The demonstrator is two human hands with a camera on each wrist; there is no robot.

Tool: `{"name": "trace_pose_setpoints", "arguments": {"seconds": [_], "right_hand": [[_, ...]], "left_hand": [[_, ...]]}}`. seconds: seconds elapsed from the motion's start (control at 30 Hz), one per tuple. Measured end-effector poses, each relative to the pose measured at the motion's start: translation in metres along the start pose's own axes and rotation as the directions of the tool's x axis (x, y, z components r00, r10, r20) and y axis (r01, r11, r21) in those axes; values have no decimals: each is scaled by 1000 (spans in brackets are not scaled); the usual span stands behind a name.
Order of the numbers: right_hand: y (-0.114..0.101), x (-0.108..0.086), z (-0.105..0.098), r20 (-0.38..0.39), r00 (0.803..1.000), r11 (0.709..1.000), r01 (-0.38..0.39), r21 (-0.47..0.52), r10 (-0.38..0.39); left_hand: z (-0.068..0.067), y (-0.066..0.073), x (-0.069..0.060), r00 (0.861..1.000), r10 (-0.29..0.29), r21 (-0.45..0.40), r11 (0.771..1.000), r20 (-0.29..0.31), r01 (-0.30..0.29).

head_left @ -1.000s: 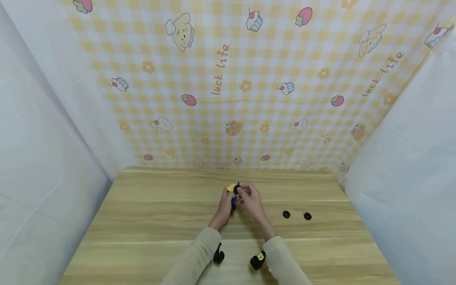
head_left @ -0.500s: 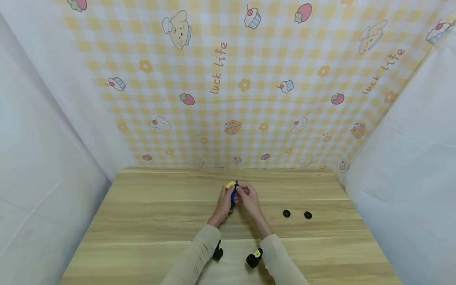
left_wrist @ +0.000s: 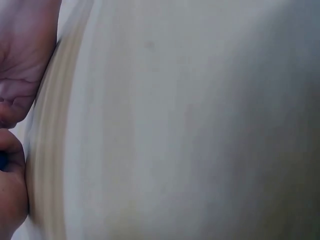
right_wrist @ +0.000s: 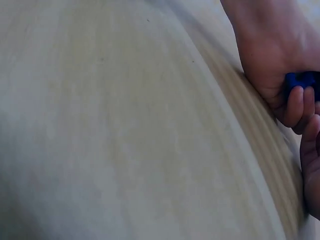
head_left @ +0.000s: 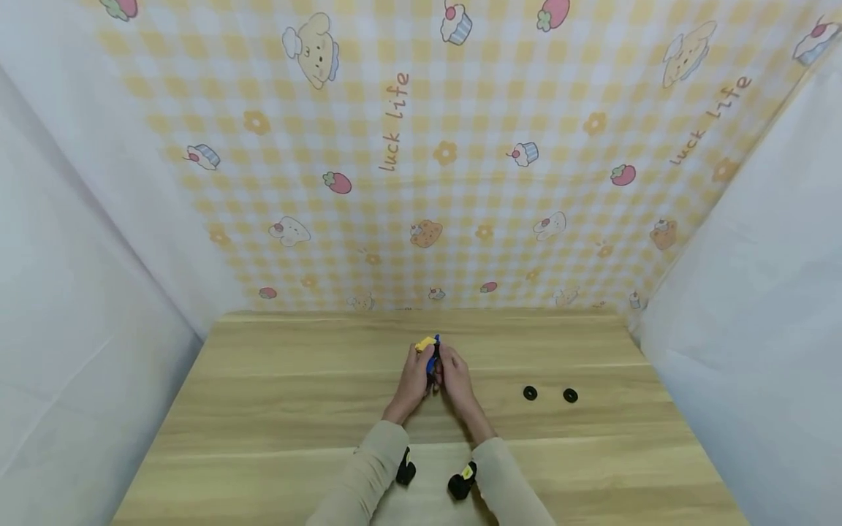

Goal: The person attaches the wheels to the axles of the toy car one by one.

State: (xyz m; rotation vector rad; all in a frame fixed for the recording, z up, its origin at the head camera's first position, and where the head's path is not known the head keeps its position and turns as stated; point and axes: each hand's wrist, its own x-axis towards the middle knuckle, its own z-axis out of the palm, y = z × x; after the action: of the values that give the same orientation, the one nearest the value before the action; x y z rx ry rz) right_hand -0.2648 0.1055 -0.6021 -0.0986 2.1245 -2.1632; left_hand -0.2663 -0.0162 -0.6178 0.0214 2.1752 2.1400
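A small toy with a yellow part (head_left: 425, 342), a blue part and black wheel-like parts is held between both hands above the table. The left hand (head_left: 411, 381) grips it from the left, thumb on top. From the right, the right hand (head_left: 457, 381) pinches a black part at the toy's side. In the right wrist view, the left hand (right_wrist: 280, 55) has its fingers curled round a blue part (right_wrist: 299, 80), with the right hand (right_wrist: 312, 167) close below. The left wrist view catches only the hands' edges; much of the toy is covered by fingers.
Two black rings (head_left: 530, 393) (head_left: 570, 395) lie apart on the wooden table (head_left: 276, 409), right of the hands. A patterned cloth (head_left: 368, 146) hangs behind the table, with white sheets at both sides. Black devices show beside both wrists.
The right hand has shifted slightly left, closer to the left hand, and its fingers have drawn in along the toy. The head view has tilted a little.
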Motion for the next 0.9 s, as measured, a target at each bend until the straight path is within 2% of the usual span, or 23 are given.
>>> {"name": "trace_pose_setpoints", "arguments": {"seconds": [0.03,0.1,0.27,0.4,0.6,0.77,0.9], "right_hand": [[-5,-1,0,3,1000,1000,4,13,-4],[-5,-1,1,-9,1000,999,15,34,-15],[-5,0,0,-37,999,997,41,65,-39],[-5,1,0,-43,999,997,34,74,-31],[-5,-1,2,-24,1000,998,4,66,-2],[-6,-2,4,-18,999,998,28,58,-27],[-6,-3,6,-21,998,997,66,42,-65]], "left_hand": [[-1,1,1,1000,-4,-8,1000,14,4],[1,-3,4,1000,3,-10,1000,3,-3],[4,-1,6,1000,14,27,1000,-4,-13],[3,0,6,1000,11,37,999,12,-11],[0,-2,3,999,2,-48,999,42,0],[-3,-1,4,996,-15,-120,992,85,25],[-6,-1,5,994,-23,-106,994,103,34]]}}
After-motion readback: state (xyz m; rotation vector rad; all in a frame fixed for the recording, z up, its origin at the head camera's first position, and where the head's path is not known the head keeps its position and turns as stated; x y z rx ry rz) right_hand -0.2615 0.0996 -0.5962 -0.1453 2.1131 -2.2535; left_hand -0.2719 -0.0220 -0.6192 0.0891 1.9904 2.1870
